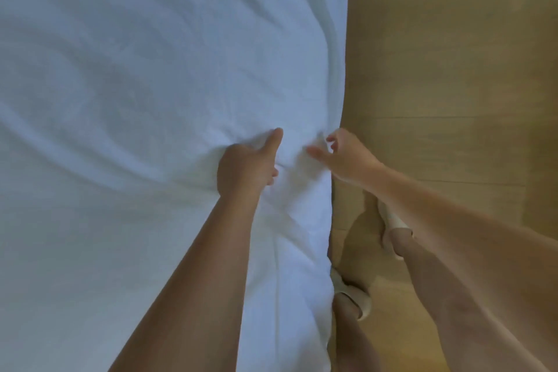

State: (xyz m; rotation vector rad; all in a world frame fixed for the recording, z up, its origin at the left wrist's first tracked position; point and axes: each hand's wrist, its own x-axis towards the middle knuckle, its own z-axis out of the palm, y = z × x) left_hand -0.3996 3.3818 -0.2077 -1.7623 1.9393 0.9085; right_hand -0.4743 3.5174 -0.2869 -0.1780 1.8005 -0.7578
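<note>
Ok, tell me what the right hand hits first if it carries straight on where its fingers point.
The right hand points leftward. First in its way: the bunched sheet, right at its fingertips, though blur hides any contact. Beyond it, the left hand, gripping that sheet.

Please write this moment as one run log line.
left hand: holds bunched sheet | right hand: at sheet edge, hold unclear

A floor [453, 39] of light brown wood-look planks fills the right side of the view, with faint seams running across it. Two pale slippers stand on it, worn on the person's feet: one [392, 220] farther off, the other [363, 300] nearer. A soft shadow lies on the planks between them.
</note>
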